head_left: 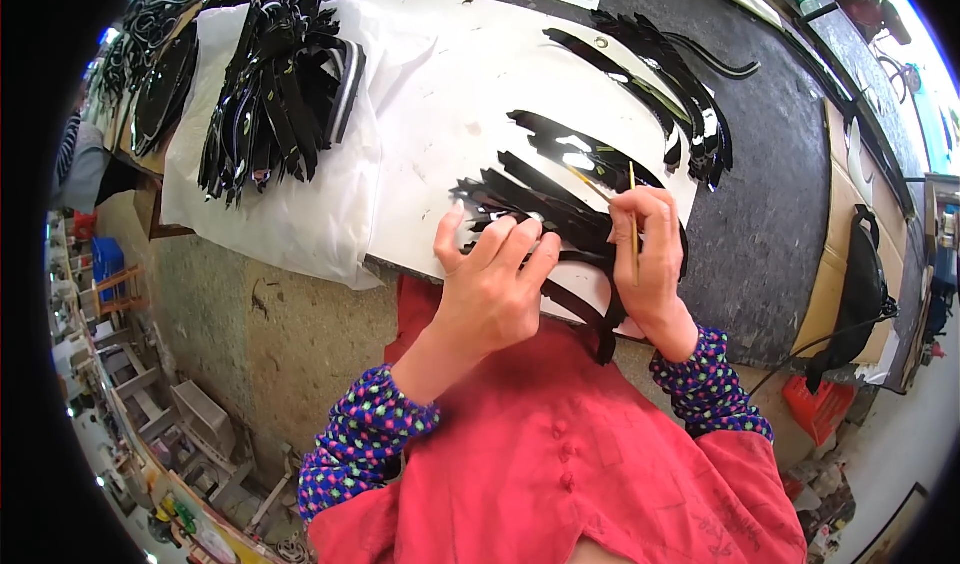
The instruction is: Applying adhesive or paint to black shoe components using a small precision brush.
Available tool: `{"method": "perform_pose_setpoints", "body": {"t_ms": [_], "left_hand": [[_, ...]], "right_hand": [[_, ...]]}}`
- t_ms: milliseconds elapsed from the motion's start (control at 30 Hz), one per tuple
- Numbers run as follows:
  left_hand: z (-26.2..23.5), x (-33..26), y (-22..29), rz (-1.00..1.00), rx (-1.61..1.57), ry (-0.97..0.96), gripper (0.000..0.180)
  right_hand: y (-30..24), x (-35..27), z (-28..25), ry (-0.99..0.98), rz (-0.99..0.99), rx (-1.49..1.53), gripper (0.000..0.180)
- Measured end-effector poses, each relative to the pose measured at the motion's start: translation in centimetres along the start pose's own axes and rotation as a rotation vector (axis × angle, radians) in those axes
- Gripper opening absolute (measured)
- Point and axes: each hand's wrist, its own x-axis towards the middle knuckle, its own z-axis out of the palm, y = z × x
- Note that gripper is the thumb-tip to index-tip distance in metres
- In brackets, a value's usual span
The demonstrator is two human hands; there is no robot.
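Observation:
My left hand [500,279] rests with its fingers spread and bent over a fan of glossy black strips [530,199] at the near edge of a white board [470,74]. Its fingertips press on the strips, whose ends are ragged. Closed in a pinch, my right hand [650,254] holds a thin yellow stick [634,232] upright. A second thin yellow stick [590,183] slants from the same fingers toward the strips; its tip is too small to make out. A curved black strip [603,329] hangs past the board's near edge below my hands.
More black strips [690,114] lie at the board's far right. To the left, a big pile of black strips [275,94] sits on white sheeting [325,219]. The dark tabletop [765,194] extends right to cardboard [838,234] and a black bag-like thing [858,294]. A red container [818,407] stands below.

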Motion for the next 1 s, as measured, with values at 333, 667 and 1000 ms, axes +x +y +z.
{"method": "perform_pose_setpoints", "body": {"t_ms": [333, 667, 1000], "left_hand": [[2.1, 4.6, -2.3, -0.112, 0.004, -0.068, 0.045], [2.3, 5.7, -3.4, -0.161, -0.029, -0.157, 0.053], [2.3, 4.9, -2.8, -0.269, 0.162, -0.162, 0.045]], "right_hand": [[0.2, 6.4, -1.4, -0.021, 0.175, 0.289, 0.006], [1.5, 8.2, 1.0, -0.228, 0.508, 0.528, 0.009], [1.1, 8.9, 2.0, -0.312, 0.378, 0.429, 0.008]]}}
